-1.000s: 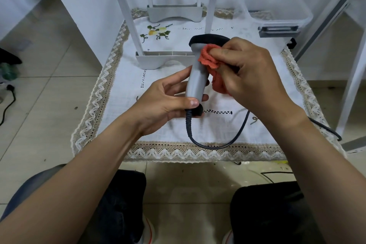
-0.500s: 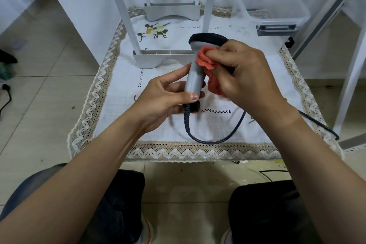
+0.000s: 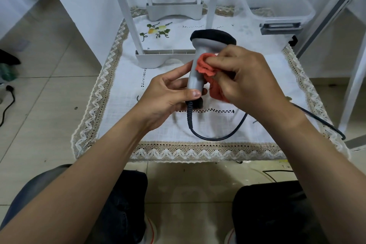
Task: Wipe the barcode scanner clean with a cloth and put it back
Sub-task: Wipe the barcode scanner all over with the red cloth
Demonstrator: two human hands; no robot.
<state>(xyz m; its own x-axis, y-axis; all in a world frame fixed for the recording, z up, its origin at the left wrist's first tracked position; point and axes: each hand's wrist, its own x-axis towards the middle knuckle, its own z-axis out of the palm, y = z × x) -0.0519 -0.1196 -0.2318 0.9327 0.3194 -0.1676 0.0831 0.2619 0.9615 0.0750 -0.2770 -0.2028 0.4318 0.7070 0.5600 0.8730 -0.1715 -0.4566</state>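
Two hands meet above the lace-edged worktop (image 3: 122,117). The left hand (image 3: 166,97) pinches the lower end of the barcode scanner (image 3: 198,73) between thumb and fingers, holding it upright with its black head on top. The right hand (image 3: 251,81) has its fingers curled round an orange cloth (image 3: 206,65), pressing it against the grey handle just under the head. The scanner's dark cable (image 3: 217,137) loops down onto the worktop.

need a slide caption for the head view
Left hand holds the grey barcode scanner by its handle while the right hand presses an orange cloth against it.
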